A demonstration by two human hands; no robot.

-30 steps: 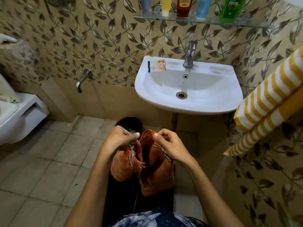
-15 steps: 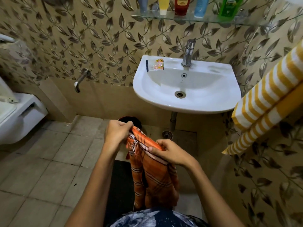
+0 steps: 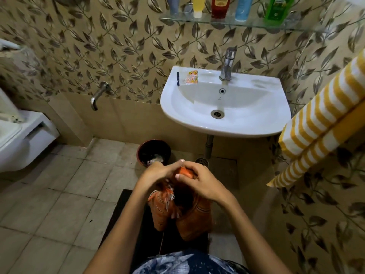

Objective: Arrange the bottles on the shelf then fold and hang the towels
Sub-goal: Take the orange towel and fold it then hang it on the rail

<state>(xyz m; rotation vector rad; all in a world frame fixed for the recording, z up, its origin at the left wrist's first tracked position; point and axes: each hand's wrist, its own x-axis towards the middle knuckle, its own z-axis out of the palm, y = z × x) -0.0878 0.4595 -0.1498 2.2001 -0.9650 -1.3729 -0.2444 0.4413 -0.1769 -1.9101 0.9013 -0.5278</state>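
An orange striped towel (image 3: 189,218) with a white fringe hangs folded in front of me, below the sink. My left hand (image 3: 160,173) and my right hand (image 3: 199,180) meet at its top edge and both pinch the cloth, fingers overlapping. A yellow-and-white striped towel (image 3: 324,119) hangs folded on the right wall. Several bottles stand on the glass shelf (image 3: 227,21) above the sink, among them a yellow bottle (image 3: 197,6), a red bottle (image 3: 220,6), a blue bottle (image 3: 243,7) and a green bottle (image 3: 277,7); their tops are cut off by the frame.
A white sink (image 3: 246,123) with a chrome tap (image 3: 227,64) is mounted ahead; a small packet (image 3: 191,77) lies on its left rim. A dark bin (image 3: 154,152) stands on the tiled floor under it. A white toilet (image 3: 19,135) is at the left, a wall spout (image 3: 97,95) beside it.
My hands have come together at the towel's top, bringing its two upper ends into one bunch. The towel now hangs doubled and shorter than half a second ago.
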